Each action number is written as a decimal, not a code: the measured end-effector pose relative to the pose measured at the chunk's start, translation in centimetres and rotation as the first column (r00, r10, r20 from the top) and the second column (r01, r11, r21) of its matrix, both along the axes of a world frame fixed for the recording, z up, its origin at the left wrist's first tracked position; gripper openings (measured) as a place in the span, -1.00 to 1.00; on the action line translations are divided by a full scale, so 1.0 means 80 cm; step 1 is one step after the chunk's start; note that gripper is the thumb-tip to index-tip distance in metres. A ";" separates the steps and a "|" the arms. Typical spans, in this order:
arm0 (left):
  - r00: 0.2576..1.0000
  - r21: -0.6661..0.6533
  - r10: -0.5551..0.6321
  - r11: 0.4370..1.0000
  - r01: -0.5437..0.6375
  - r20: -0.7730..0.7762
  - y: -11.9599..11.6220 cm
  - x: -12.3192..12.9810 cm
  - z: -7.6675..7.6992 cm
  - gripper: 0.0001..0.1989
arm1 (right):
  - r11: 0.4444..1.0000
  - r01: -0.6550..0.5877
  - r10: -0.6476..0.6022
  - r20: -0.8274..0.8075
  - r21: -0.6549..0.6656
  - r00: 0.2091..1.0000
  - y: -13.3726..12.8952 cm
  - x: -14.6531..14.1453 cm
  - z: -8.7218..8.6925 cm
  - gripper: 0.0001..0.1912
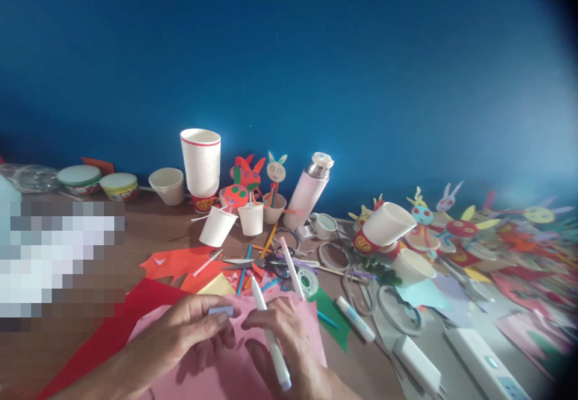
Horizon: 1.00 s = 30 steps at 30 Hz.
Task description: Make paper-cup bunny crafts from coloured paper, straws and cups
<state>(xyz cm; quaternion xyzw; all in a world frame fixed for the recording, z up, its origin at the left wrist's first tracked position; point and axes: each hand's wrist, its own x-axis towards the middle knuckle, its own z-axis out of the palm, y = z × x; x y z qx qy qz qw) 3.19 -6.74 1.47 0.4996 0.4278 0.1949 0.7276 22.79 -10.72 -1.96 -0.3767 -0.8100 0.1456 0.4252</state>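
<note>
Between the thumb and fingers of my left hand (194, 328) is a small lavender piece (221, 311); whether it is a marker cap or folded paper I cannot tell. My right hand (293, 340) grips a white marker (270, 334) with a lavender end, its narrow end pointing up and away from me. Both hands are over a pink paper sheet (180, 382), with red paper (112, 328) beside it on the left. A second marker (292, 267), white with a pink end, lies just beyond my right hand.
Behind are stacked paper cups (201, 165), cups with paper animal figures (218, 226) and a pink thermos (307, 195). Scissors (244, 262), orange scraps (180, 264), a glue stick (354, 320), tape rolls (400, 309) and a power strip (483, 361) lie around. A blurred area covers the left.
</note>
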 end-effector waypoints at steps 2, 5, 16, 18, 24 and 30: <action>1.000 0.016 -0.009 1.000 0.010 -0.016 0.000 0.000 -0.002 -0.66 | 1.000 -0.014 0.013 0.018 0.016 1.000 0.001 -0.005 0.000 -0.79; 1.000 0.022 0.018 1.000 -0.017 -0.025 0.001 -0.004 -0.007 -0.66 | 0.998 -0.016 0.012 0.066 0.053 0.998 0.003 -0.009 0.002 -0.78; 0.977 -0.275 0.163 0.954 -0.121 0.136 -0.010 0.000 -0.037 -0.85 | 0.943 -0.160 0.099 0.213 0.291 0.972 0.004 0.018 0.001 -0.76; 0.982 -0.298 0.170 0.945 -0.138 0.086 -0.016 0.004 -0.044 -0.82 | 0.937 -0.217 0.150 0.246 0.272 0.957 0.001 0.020 -0.002 -0.73; 0.999 -0.293 0.034 0.956 -0.028 0.015 -0.020 0.007 -0.041 -0.76 | 0.920 -0.299 0.235 0.252 0.254 0.939 -0.004 0.019 -0.013 -0.77; 0.999 -0.251 -0.014 0.968 0.024 0.043 -0.021 0.013 -0.033 -0.79 | 0.930 -0.312 0.238 0.327 0.194 0.914 -0.006 0.022 -0.016 -0.72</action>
